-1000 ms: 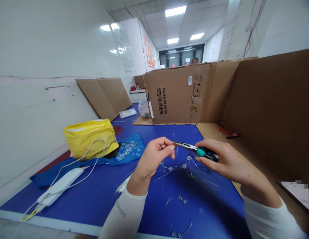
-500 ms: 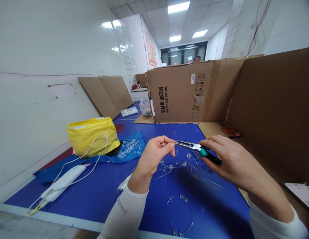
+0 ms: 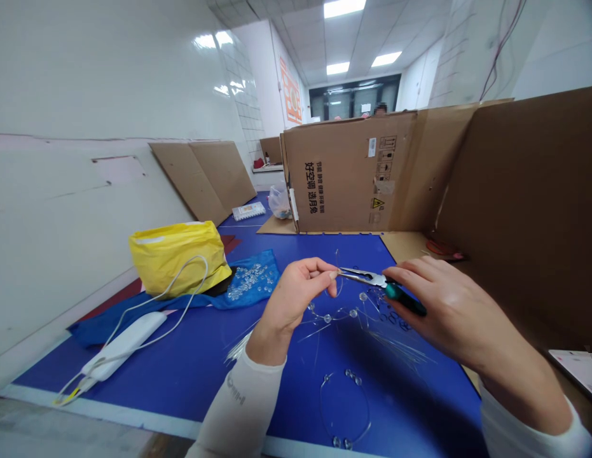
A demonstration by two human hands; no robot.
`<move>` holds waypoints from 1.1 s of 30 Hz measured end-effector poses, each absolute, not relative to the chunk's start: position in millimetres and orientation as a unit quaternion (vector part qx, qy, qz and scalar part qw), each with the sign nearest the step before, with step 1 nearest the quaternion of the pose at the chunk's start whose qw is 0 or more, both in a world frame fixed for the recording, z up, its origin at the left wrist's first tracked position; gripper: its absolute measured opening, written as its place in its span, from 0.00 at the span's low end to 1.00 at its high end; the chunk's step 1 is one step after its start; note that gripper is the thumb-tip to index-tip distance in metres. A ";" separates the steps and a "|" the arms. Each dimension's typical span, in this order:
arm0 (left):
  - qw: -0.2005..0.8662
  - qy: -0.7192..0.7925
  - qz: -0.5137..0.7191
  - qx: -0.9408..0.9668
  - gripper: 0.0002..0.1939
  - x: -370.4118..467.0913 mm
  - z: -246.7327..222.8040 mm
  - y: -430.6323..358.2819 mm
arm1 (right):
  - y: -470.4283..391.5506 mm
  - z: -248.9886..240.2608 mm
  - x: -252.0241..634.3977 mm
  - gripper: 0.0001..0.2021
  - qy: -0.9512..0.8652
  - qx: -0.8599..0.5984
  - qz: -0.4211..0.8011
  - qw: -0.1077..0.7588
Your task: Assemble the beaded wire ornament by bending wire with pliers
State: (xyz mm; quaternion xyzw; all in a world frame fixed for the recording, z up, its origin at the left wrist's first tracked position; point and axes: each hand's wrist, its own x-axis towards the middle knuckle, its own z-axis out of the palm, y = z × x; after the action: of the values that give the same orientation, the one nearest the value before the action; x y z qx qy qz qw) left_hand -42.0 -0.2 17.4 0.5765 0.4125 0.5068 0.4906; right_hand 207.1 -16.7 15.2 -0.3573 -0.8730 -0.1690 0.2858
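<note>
My right hand (image 3: 433, 305) is wrapped round needle-nose pliers (image 3: 372, 278) with green and black handles. Their slim jaws point left, with a narrow gap between them, and the tips meet my left fingertips. Thumb and forefinger of my left hand (image 3: 308, 286) pinch the end of a thin wire (image 3: 337, 257), whose faint loop shows around the plier tips. How the tips sit on the wire is too small to tell. Below the hands lies a strand with clear beads (image 3: 327, 318). Nearer the front edge rests a wire ring with clear beads (image 3: 369, 407).
Clear loose beads (image 3: 250, 280) lie on a blue cloth (image 3: 267, 257) beside a yellow bag (image 3: 178, 257). A white power strip (image 3: 126, 346) and its cable are at left. Cut wires (image 3: 395, 346) and dark rings (image 3: 395, 318) lie near my right hand. Cardboard (image 3: 348, 178) walls the back and right.
The view has tilted down very slightly. Both hands keep nearly the same pose, and the plier jaws look a little farther apart.
</note>
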 end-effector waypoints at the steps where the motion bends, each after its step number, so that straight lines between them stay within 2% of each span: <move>1: 0.491 0.412 0.506 0.577 0.06 -42.0 17.7 -0.4 | -17.0 15.4 207.0 0.10 -0.873 -0.356 -0.172 0.285; 16: 0.485 0.416 0.507 0.578 0.05 -41.8 17.1 -1.0 | -21.0 16.9 207.7 0.10 -0.873 -0.362 -0.181 0.273; 33: 0.468 0.423 0.522 0.574 0.04 -38.6 15.1 -1.6 | -22.5 16.8 202.0 0.09 -0.858 -0.369 -0.245 0.260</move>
State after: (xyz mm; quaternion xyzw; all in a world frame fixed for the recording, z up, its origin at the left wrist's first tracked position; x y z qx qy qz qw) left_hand -38.6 -1.6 15.1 0.5738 0.4233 0.5217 0.4684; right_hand 202.0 -22.5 16.8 -0.3691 -0.8578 -0.2454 0.2601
